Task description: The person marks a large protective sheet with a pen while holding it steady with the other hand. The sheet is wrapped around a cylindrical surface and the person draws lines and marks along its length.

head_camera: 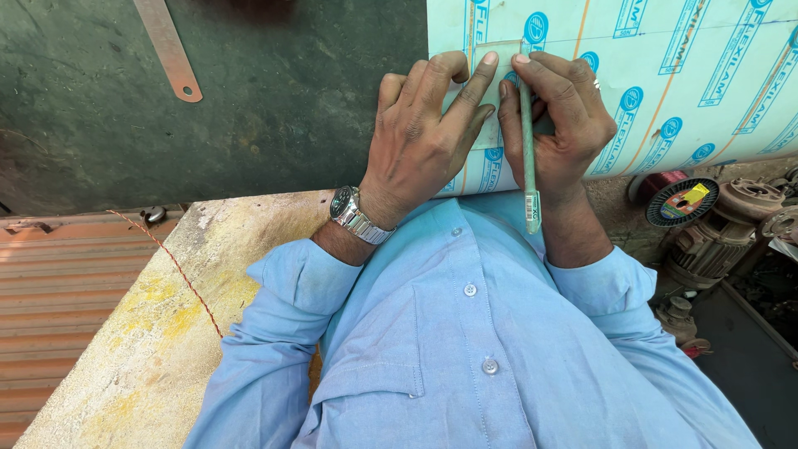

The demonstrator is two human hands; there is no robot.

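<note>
At the upper middle of the frame both hands meet on a pale sheet (pixel 665 100) printed with a blue and orange pattern, which fills the upper right of the frame. The left hand (pixel 420 137) lies spread and flat, its fingers pinning a small pale rectangular piece (pixel 492 91) against the sheet; it grips nothing, only presses. A metal wristwatch (pixel 356 214) sits on that wrist. The right hand (pixel 559 125) is closed around a green pencil (pixel 528 154), the forefinger laid along its top.

The pencil's long axis runs nearly straight up and down the frame, tip at the top just beside the right edge of the small piece, blunt end toward the blue shirt (pixel 465 349) below. The small piece lies between the two hands, its long side parallel to the pencil, with the left fingers over it and the right hand just beside it.

The worktop (pixel 158 333) at lower left is pale, stained yellow, with a red-and-white twisted string (pixel 170 258) across it. A metal ruler (pixel 170 50) lies on the dark green surface (pixel 274 108) at upper left. At the right edge stand rusty motor parts (pixel 723 224) and a wire spool (pixel 682 202).
</note>
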